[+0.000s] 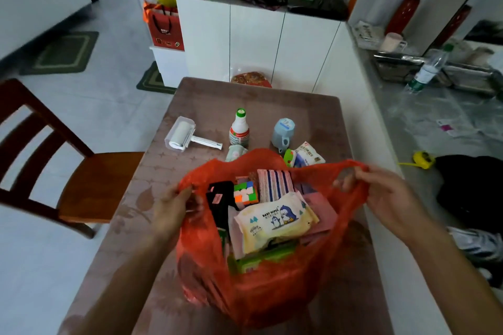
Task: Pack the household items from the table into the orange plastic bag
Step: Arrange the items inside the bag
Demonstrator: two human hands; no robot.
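Observation:
The orange plastic bag (261, 288) stands open on the table (206, 98). My left hand (172, 209) grips its left rim and my right hand (383, 196) grips its right rim, pulling the mouth wide. Inside lie a yellow baby wipes pack (275, 221), a puzzle cube (246, 193), a striped cloth (275, 183), a black item (220, 198) and green packaging (261, 258). Beyond the bag on the table are a lint roller (181, 133), a white bottle with a green cap (239, 128), an upturned blue cup (283, 132), a small round pack (235, 152) and a white sachet (309, 156).
A wooden chair (81, 171) stands at the table's left side. White cabinets (255, 43) rise behind the table's far end. To the right a grey counter (424, 122) carries a water bottle (427, 69) and metal trays. A yellow tape measure (423, 159) lies there.

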